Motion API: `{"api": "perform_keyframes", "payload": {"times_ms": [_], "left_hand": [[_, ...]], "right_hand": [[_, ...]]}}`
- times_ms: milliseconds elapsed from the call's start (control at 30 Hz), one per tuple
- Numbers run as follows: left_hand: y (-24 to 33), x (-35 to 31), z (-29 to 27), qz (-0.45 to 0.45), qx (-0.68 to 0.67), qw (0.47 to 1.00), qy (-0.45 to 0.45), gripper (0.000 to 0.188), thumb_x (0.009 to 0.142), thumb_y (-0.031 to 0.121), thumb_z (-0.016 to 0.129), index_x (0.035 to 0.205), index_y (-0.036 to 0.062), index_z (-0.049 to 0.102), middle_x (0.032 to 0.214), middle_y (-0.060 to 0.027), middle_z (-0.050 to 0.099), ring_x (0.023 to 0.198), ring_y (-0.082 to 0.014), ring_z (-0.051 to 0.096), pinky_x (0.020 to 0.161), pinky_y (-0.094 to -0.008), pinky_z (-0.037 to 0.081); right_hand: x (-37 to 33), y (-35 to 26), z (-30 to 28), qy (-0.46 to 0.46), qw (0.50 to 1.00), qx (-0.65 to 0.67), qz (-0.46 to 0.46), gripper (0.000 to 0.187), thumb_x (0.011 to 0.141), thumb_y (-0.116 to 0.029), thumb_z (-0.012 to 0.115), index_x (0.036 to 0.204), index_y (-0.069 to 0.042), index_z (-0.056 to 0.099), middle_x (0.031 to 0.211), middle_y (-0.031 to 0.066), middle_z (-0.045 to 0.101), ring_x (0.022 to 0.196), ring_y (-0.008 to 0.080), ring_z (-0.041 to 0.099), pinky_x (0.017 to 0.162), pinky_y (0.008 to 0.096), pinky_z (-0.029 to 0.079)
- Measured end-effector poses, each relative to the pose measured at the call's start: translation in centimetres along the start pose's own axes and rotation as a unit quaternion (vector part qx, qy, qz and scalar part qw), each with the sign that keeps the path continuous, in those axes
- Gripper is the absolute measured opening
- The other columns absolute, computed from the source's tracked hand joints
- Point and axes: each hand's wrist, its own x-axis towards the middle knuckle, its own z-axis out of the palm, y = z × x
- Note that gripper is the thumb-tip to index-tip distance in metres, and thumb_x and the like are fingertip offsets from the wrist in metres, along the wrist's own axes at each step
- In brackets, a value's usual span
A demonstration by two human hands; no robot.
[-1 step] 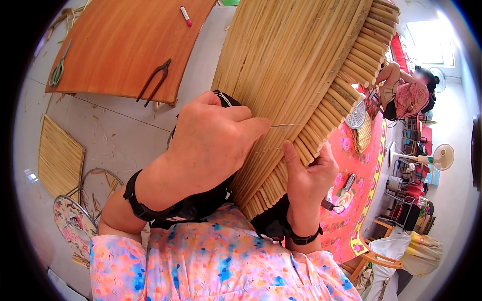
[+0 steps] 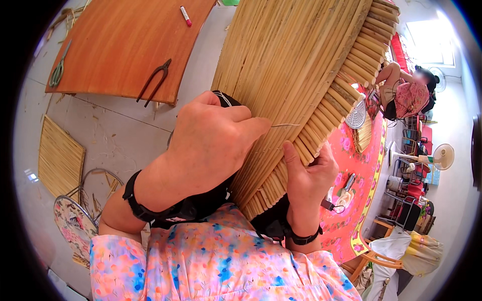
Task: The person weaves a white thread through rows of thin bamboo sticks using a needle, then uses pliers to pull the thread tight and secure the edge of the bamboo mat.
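A large mat of tan reed sticks (image 2: 301, 60) leans up from my lap, its stick ends forming a stepped edge on the right. My left hand (image 2: 216, 140) lies over the mat's lower face, fingers closed, pinching a thin metal needle (image 2: 286, 125) that points right toward the stick ends. A pale thread (image 2: 225, 99) runs past its knuckles. My right hand (image 2: 306, 178) grips the mat's lower right edge, thumb pressed up against the stick ends. Both wrists wear black bands.
An orange wooden table (image 2: 120, 45) at upper left carries scissors (image 2: 56, 72), dark pliers (image 2: 154, 80) and a red marker (image 2: 186, 15). A small reed mat (image 2: 60, 160) and round wire frames (image 2: 75, 220) lie on the floor. Another person (image 2: 409, 95) sits at upper right beside a red floral cloth (image 2: 361, 165).
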Motion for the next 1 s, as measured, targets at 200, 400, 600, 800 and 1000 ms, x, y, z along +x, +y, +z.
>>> {"api": "perform_keyframes", "payload": {"times_ms": [200,400,600,800,1000], "left_hand": [[0.1,0.1,-0.2,0.003,0.013,1.000,-0.018,0.021,0.071,0.006,0.071,0.092,0.0101,0.071,0.060,0.0003,0.051,0.051,-0.0195,0.048,0.055,-0.0332,0.036],[0.1,0.1,-0.2,0.005,0.017,1.000,-0.019,0.021,0.072,0.005,0.070,0.092,0.0100,0.071,0.061,0.0002,0.051,0.051,-0.0193,0.048,0.055,-0.0331,0.037],[0.2,0.2,-0.6,0.007,0.036,0.999,-0.036,0.021,0.072,0.006,0.070,0.092,0.0097,0.071,0.061,0.0003,0.052,0.051,-0.0195,0.048,0.056,-0.0331,0.037],[0.0,0.9,-1.1,0.050,0.061,0.996,-0.050,0.020,0.071,0.005,0.070,0.091,0.0094,0.071,0.060,0.0000,0.053,0.052,-0.0201,0.049,0.062,-0.0340,0.042],[-1.0,1.2,-1.0,0.082,-0.018,0.994,-0.064,0.013,0.077,0.004,0.070,0.089,0.0081,0.071,0.062,-0.0017,0.054,0.056,-0.0205,0.054,0.073,-0.0376,0.045]], "right_hand": [[0.0,-0.3,-0.2,-0.006,1.000,-0.015,0.019,0.026,0.074,-0.011,0.079,0.087,0.001,0.060,0.073,0.0051,0.054,0.054,0.0115,0.043,0.046,0.0267,0.032],[-0.1,0.1,-0.3,-0.001,0.999,-0.030,0.028,0.029,0.073,-0.013,0.080,0.083,0.000,0.057,0.068,0.0027,0.045,0.051,0.0104,0.032,0.044,0.0278,0.025],[-0.1,0.2,0.1,0.008,1.000,0.010,0.015,0.029,0.073,-0.013,0.080,0.081,0.001,0.056,0.067,0.0040,0.044,0.050,0.0114,0.033,0.045,0.0284,0.025],[-0.2,0.1,-0.1,-0.009,1.000,-0.019,-0.003,0.030,0.073,-0.012,0.079,0.075,0.000,0.052,0.068,0.0066,0.044,0.050,0.0147,0.036,0.044,0.0304,0.026],[-0.4,-0.2,0.1,-0.027,0.998,-0.039,-0.040,0.028,0.072,-0.007,0.077,0.077,0.001,0.051,0.070,0.0087,0.043,0.050,0.0192,0.036,0.044,0.0316,0.027]]}}
